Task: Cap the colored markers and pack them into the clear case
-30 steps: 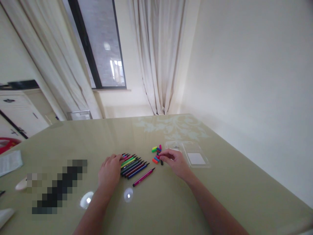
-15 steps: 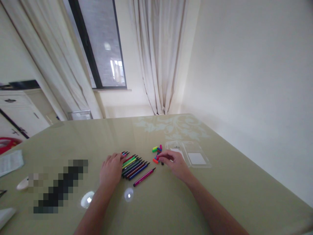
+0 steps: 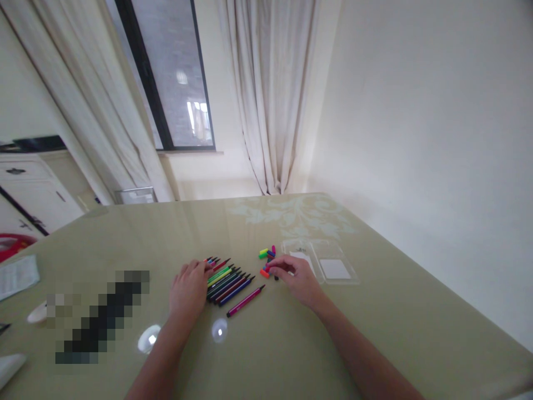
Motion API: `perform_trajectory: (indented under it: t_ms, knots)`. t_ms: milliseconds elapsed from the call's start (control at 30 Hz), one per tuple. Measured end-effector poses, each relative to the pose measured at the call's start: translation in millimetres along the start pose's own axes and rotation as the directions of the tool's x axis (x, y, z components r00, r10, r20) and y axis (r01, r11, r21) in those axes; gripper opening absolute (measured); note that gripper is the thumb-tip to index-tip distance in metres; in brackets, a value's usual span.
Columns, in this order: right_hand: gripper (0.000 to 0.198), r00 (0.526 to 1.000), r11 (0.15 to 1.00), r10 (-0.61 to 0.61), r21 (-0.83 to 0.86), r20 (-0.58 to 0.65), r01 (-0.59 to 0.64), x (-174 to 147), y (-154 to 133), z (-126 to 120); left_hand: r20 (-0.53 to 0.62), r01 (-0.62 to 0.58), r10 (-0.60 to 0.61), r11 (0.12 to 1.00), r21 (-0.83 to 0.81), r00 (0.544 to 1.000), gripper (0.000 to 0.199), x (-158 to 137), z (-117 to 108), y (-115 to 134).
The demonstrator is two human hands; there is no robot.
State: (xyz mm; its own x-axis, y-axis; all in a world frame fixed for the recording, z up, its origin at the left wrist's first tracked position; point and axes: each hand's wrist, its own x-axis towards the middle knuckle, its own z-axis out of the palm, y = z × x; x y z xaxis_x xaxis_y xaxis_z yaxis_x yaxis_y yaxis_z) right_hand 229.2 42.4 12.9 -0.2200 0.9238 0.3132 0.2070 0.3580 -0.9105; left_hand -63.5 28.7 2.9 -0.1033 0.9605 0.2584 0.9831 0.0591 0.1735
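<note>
Several uncapped felt-tip pens (image 3: 227, 286) lie side by side in a slanting row, black tips toward the far right. My left hand (image 3: 189, 286) rests over the row's left end. Its fingers are closed round a red felt-tip pen (image 3: 221, 265), whose rear end they hide. A magenta felt-tip pen (image 3: 245, 301) lies apart at the row's near right side. My right hand (image 3: 295, 276) pinches thumb and fingertips at a pinkish pen cap (image 3: 267, 267). Around those fingertips sits a loose pile of coloured pen caps (image 3: 264, 254), partly covered by the hand.
Beyond my right hand lies an opened clear plastic case (image 3: 353, 278) with white inserts. On the left are a pixelated dark object (image 3: 102, 319), a white rounded object (image 3: 37, 313) and a pale packet (image 3: 19, 276). The glass-topped table (image 3: 266, 355) meets the wall on the right.
The red felt-tip pen at my left fingertips has shifted slightly away from the green pens beside it. My right hand stays nearly still at the caps.
</note>
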Motion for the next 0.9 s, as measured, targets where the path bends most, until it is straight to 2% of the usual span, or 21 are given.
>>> perform_trajectory:
  t_ms: [67, 133, 233, 300, 433, 633, 767, 900]
  knots:
    - [0.015, 1.000, 1.000, -0.008, 0.006, -0.005, 0.008, 0, -1, 0, -0.024, 0.000, -0.002, 0.996, -0.085, 1.000, 0.027, 1, 0, 3]
    - [0.015, 0.999, 1.000, -0.025, 0.012, -0.020, 0.025, 0, -2, 0, -0.019, -0.041, 0.037, 0.963, -0.268, 0.999, 0.027, 1, 0, 11]
    - [0.015, 0.997, 0.998, -0.054, 0.008, -0.063, 0.055, 0, -5, 0, -0.019, -0.183, 0.207, 0.810, -0.557, 0.978, 0.028, -3, 1, 31]
    - [0.014, 0.994, 0.998, -0.064, 0.008, -0.089, 0.065, 0, -6, -1, -0.030, -0.253, 0.304, 0.728, -0.637, 0.952, 0.030, -8, -1, 45]
    - [0.013, 0.992, 0.997, -0.074, 0.010, -0.105, 0.076, 0, -7, -2, -0.006, -0.262, 0.354, 0.681, -0.683, 0.935, 0.030, -17, -5, 60]
    - [0.014, 0.992, 0.996, -0.088, -0.029, -0.087, 0.086, -1, -8, -1, -0.013, -0.273, 0.372, 0.658, -0.702, 0.928, 0.029, -18, -4, 58]
    - [0.016, 0.999, 0.999, -0.047, 0.000, -0.006, 0.047, -2, -6, 0, -0.009, -0.261, 0.368, 0.644, -0.719, 0.930, 0.030, -19, -4, 61]
    - [0.021, 1.000, 0.998, 0.006, 0.065, 0.012, -0.007, -2, -3, -1, -0.008, -0.231, 0.335, 0.633, -0.739, 0.942, 0.030, -22, -5, 65]
